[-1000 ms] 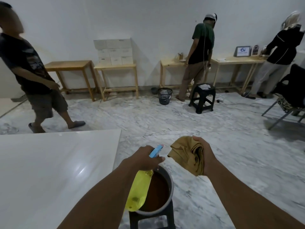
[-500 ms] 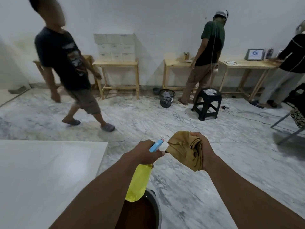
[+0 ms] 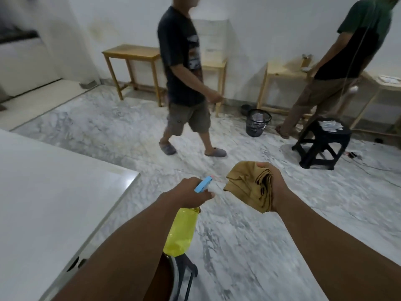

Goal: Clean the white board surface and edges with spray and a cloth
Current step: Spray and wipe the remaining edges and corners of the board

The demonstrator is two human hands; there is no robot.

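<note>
Mustard-brown and bunched in loose folds, the cloth is gripped by the right hand, whose fingers curl round its far side so that a broad face is turned toward the other hand. The left hand is wrapped round the neck of a yellow spray bottle, a finger under its blue nozzle, which is aimed across the small gap at the cloth. The hands are near each other but not touching. A faint streak shows between nozzle and cloth, though it is too blurred to call a jet with certainty.

The white board lies flat to the left of the left hand, its near corner just beside that wrist. Neither hand touches it.

The step looks like wetting the cloth before wiping. To do it well, keep the nozzle close and square to the cloth's open face so the mist lands in the fabric and not on the marble floor below. A few short pulls should dampen it without dripping. Then turn left to the board, wipe in overlapping passes, and pinch a damp fold along each edge. A person walks beyond the hands, so aim low.
</note>
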